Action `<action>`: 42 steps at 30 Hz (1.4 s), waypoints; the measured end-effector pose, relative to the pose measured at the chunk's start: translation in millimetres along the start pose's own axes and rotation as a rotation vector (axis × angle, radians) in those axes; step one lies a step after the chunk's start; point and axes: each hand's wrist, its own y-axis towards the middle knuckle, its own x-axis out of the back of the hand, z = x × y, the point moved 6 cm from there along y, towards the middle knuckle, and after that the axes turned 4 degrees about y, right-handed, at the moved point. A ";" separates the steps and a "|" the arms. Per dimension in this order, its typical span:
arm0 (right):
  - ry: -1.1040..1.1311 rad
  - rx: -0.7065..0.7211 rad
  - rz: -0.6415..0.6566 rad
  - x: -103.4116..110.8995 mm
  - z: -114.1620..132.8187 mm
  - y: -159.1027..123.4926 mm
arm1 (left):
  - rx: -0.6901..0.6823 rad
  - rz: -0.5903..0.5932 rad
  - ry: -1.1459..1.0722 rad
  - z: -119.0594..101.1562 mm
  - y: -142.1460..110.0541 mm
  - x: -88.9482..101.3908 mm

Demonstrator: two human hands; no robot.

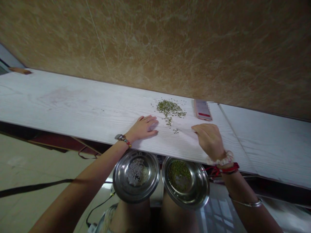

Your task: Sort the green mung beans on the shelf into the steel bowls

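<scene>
My left hand [143,128] lies flat on the white wood-grain counter [97,103], fingers stretched toward a scattered pile of green mung beans [168,107]. On the other side of the pile, my right hand [209,138] is closed, its fingers curled under; what they hold, if anything, is hidden. A few stray beans [176,131] lie between the hands. Below the counter edge, a steel bowl [200,181] containing green beans sits over my right leg. Beside it, over my left leg, another steel bowl [153,178] contains small whitish grains [135,171].
A phone [203,111] lies behind my right hand, near the marbled wall [155,42]. At the counter's far left is a brown object [20,70]. A dark strap [36,187] and a cable [97,207] are at the lower left, above the tiled floor.
</scene>
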 end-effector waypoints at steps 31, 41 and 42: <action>-0.120 0.050 -0.004 26.6 20.1 -8.8 | 0.009 0.006 0.010 0.0 0.7 -0.9; -0.113 0.055 0.007 3.0 11.8 0.7 | 0.021 0.010 0.012 0.5 -0.3 -1.5; -0.102 0.050 -0.001 3.8 12.4 1.7 | 0.017 0.004 0.013 0.3 -0.3 -1.3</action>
